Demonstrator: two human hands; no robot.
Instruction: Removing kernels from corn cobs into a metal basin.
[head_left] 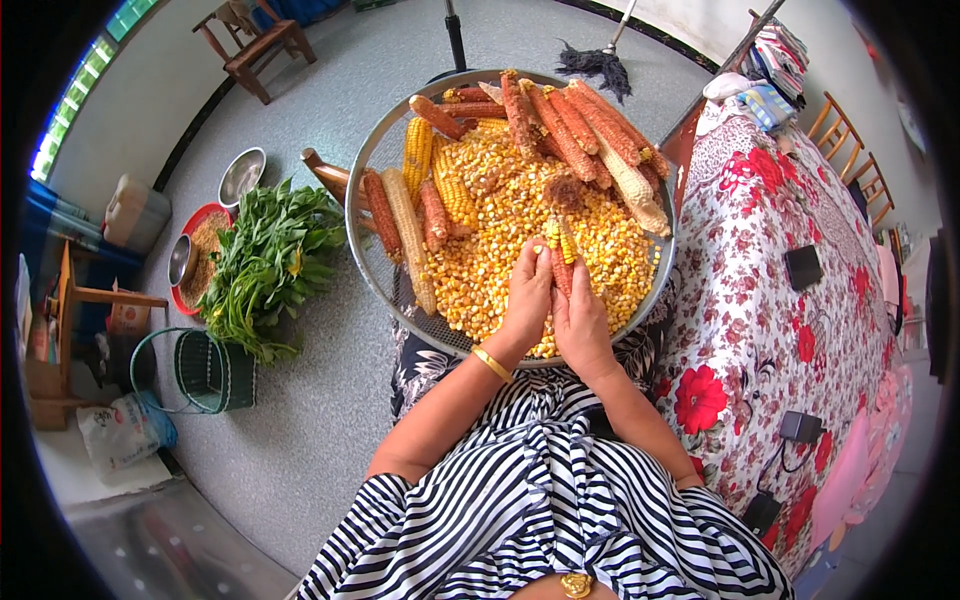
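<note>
Both hands are closed around one partly shelled corn cob, held over a wide round sieve tray that rests on my lap. The cob's lower part is bare and reddish, while rows of yellow kernels remain toward its top. My left hand grips it from the left, thumb pressed up near the kernels. From the right, my right hand wraps its lower end. Loose yellow kernels cover much of the tray. Bare red cobs are piled at its far right, and whole yellow ears lie at the left.
Left on the floor are leafy greens, a green basket, a red basin and a metal bowl. A flower-patterned cloth at my right bears a phone and an adapter. A mop stands beyond.
</note>
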